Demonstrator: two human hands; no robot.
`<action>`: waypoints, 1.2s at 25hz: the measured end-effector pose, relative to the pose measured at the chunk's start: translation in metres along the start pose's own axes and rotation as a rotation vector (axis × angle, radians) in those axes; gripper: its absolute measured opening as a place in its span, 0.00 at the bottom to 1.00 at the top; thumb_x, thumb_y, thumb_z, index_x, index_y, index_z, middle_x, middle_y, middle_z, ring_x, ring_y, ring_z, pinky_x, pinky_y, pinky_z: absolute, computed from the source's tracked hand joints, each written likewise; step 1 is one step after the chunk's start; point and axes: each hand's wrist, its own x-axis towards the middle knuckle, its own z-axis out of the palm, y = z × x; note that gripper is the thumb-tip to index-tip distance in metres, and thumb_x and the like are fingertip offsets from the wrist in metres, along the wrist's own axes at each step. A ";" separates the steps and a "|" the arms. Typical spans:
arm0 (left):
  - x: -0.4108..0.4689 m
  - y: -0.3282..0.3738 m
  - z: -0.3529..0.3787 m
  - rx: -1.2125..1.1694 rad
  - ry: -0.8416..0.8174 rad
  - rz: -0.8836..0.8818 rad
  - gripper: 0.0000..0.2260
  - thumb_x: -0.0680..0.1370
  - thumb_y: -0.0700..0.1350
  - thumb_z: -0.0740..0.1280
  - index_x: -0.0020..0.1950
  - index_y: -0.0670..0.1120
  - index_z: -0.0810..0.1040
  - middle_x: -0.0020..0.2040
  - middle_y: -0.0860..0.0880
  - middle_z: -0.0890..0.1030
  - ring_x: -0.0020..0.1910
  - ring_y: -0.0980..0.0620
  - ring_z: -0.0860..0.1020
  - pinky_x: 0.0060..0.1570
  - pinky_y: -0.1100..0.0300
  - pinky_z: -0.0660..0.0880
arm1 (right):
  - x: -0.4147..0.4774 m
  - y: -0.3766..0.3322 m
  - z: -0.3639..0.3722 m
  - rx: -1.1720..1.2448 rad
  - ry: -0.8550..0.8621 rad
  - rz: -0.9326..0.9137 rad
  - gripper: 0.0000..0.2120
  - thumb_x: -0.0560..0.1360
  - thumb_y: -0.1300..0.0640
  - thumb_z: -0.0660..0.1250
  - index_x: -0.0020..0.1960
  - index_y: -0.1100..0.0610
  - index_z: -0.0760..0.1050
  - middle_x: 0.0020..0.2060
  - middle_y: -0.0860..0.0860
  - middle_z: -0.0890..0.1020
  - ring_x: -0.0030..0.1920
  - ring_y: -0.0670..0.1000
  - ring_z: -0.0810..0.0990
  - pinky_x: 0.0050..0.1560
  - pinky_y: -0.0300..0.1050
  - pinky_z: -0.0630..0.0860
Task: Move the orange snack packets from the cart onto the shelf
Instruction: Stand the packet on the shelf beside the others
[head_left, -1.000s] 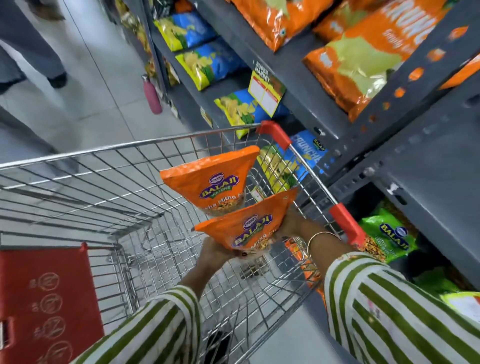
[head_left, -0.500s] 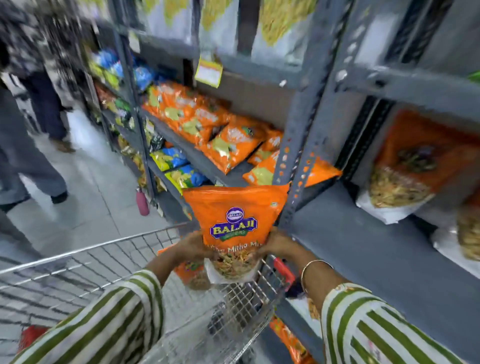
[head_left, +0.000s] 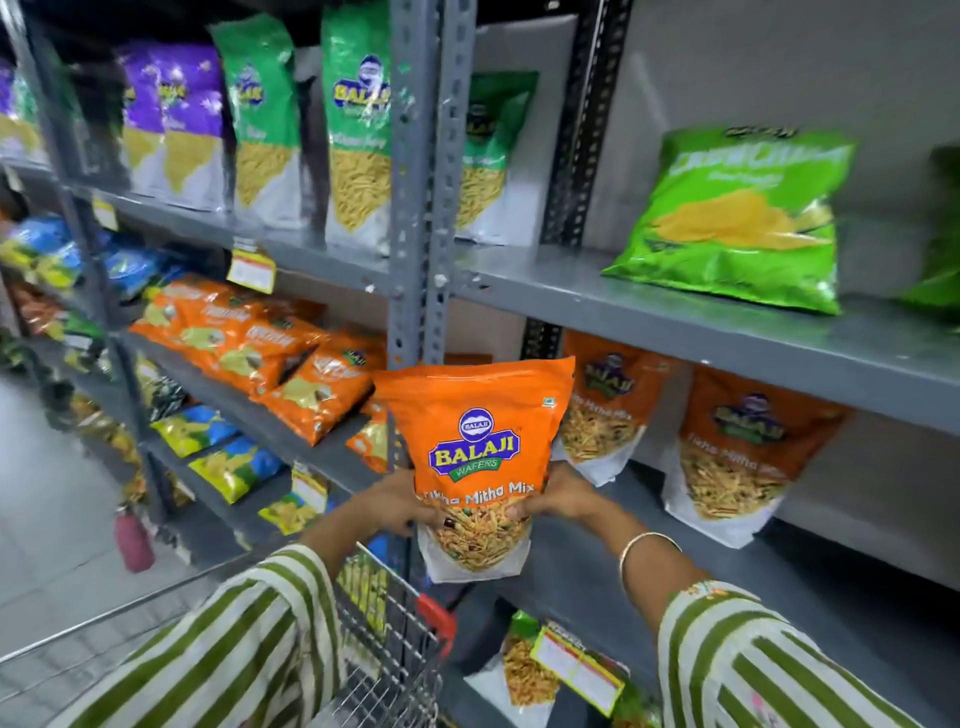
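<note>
Your left hand (head_left: 395, 506) and right hand (head_left: 558, 499) grip the upright orange packet (head_left: 475, 441), fingers curled on its sides. It hangs before the shelf (head_left: 649, 577).

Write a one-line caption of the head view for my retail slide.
Both hands, left hand and right hand, lift an orange Balaji packet toward the grey shelf.

Both hands, the left hand (head_left: 397, 506) and the right hand (head_left: 558, 499), hold one snack packet (head_left: 475, 457) upright before the shelf (head_left: 649, 566), above the cart (head_left: 387, 649). Two like packets (head_left: 737, 457) stand on that shelf toward its back edge, right of the held one.
</note>
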 end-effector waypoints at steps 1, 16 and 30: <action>0.014 0.005 0.005 -0.028 -0.019 -0.016 0.20 0.66 0.44 0.73 0.56 0.45 0.74 0.51 0.43 0.79 0.50 0.46 0.78 0.51 0.44 0.78 | 0.001 0.007 -0.009 0.025 0.047 0.013 0.28 0.64 0.68 0.74 0.63 0.62 0.72 0.62 0.59 0.77 0.63 0.58 0.76 0.66 0.54 0.71; 0.128 0.021 0.038 -0.181 -0.163 -0.130 0.25 0.72 0.35 0.69 0.67 0.44 0.67 0.68 0.43 0.72 0.67 0.42 0.70 0.65 0.40 0.69 | 0.038 0.078 -0.038 0.379 0.335 0.029 0.26 0.65 0.69 0.73 0.62 0.66 0.72 0.60 0.62 0.78 0.59 0.59 0.77 0.60 0.55 0.75; 0.042 0.010 0.015 -0.047 -0.258 -0.308 0.04 0.77 0.42 0.62 0.45 0.41 0.73 0.47 0.41 0.78 0.46 0.45 0.78 0.50 0.48 0.78 | 0.025 0.031 -0.013 -0.187 -0.406 0.653 0.11 0.75 0.55 0.64 0.42 0.63 0.72 0.38 0.58 0.78 0.29 0.50 0.83 0.30 0.40 0.81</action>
